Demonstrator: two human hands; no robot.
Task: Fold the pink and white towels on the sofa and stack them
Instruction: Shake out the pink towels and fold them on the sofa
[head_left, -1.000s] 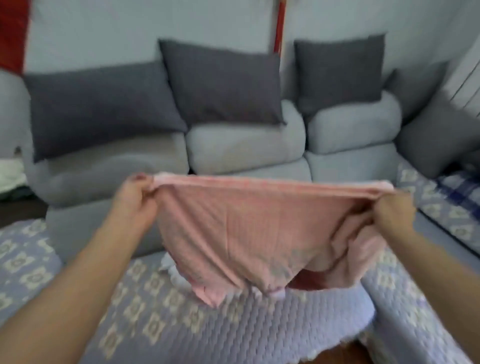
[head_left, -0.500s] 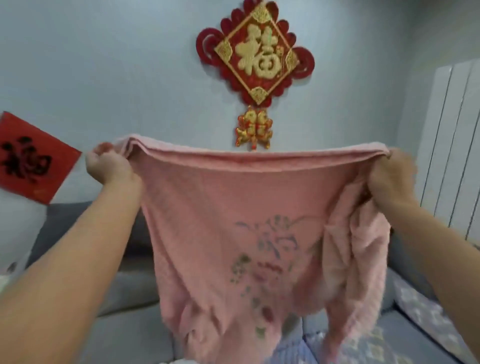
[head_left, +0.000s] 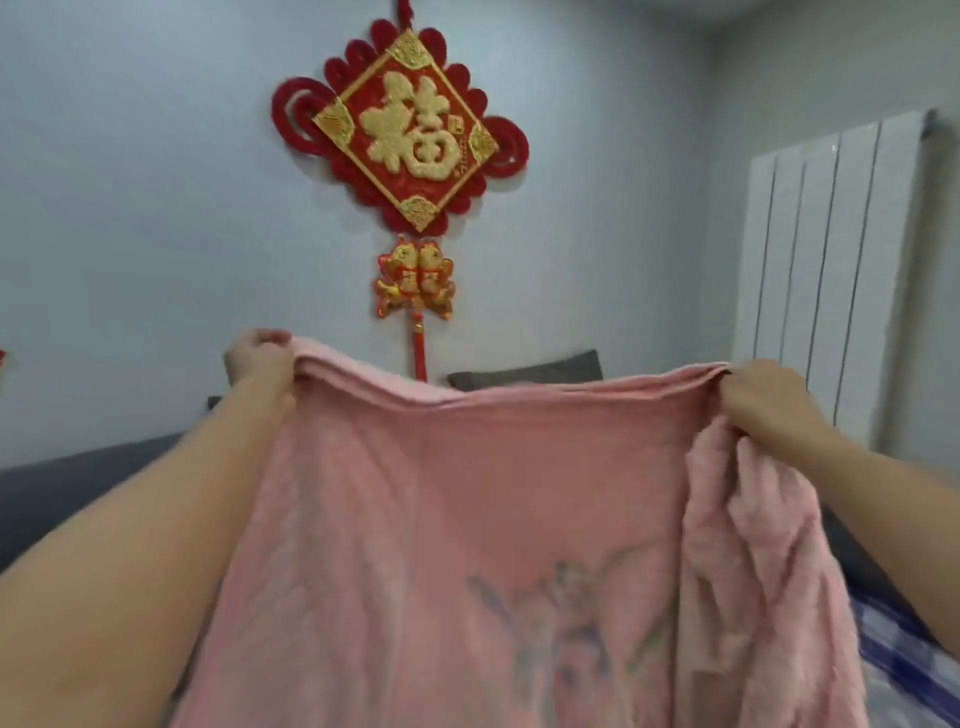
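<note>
A pink towel (head_left: 441, 509) with a faint printed pattern hangs spread out in front of me, filling the lower middle of the view. My left hand (head_left: 257, 361) grips its top left corner. My right hand (head_left: 763, 397) grips the top right corner, where extra cloth bunches and hangs down below the hand. The top edge sags a little between the two hands. No white towel shows; the pink towel hides the sofa seat.
A red and gold knot ornament (head_left: 408, 130) hangs on the grey wall straight ahead. A dark grey cushion (head_left: 535, 371) peeks over the towel's edge. A white radiator (head_left: 831, 270) stands at the right. Blue checked cloth (head_left: 893, 660) lies at the lower right.
The towel rose from above the sofa seat to chest height with the view tilting upward. Since half a second ago the hands sit lower in the view and the top edge sags more.
</note>
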